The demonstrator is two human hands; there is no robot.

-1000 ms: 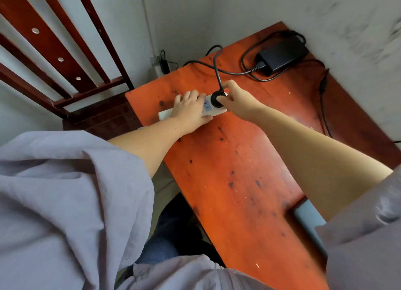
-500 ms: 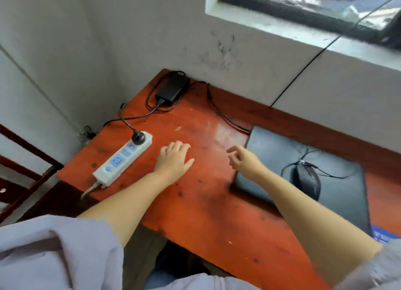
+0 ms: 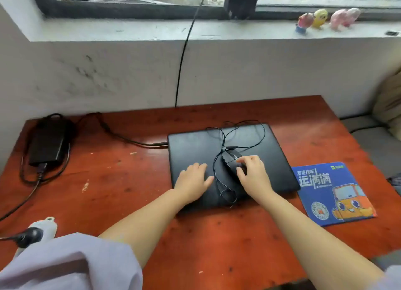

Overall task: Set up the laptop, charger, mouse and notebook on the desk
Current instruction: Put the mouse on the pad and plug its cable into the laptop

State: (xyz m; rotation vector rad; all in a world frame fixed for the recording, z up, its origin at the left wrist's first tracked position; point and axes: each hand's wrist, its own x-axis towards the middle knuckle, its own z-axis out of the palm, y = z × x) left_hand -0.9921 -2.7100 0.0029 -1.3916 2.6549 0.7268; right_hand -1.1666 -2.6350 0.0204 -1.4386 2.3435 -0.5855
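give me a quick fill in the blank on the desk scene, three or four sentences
1. The black mouse sits on the closed lid of the ____.
2. The right hand rests on the mouse, while the left hand lies flat on the ____.
3. The blue mouse pad lies to the ____ of the laptop.
4. The charger brick sits at the desk's far ____ corner.

Missing words: laptop; laptop; right; left

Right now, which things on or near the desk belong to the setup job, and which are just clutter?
Job:
- laptop, shut, left hand flat on its lid
- mouse on the lid, right hand closing over it
- charger, its cable reaching the laptop's left edge
- power strip
- mouse pad

Lying about:
- toy figures on the windowsill
- cushion at the far right
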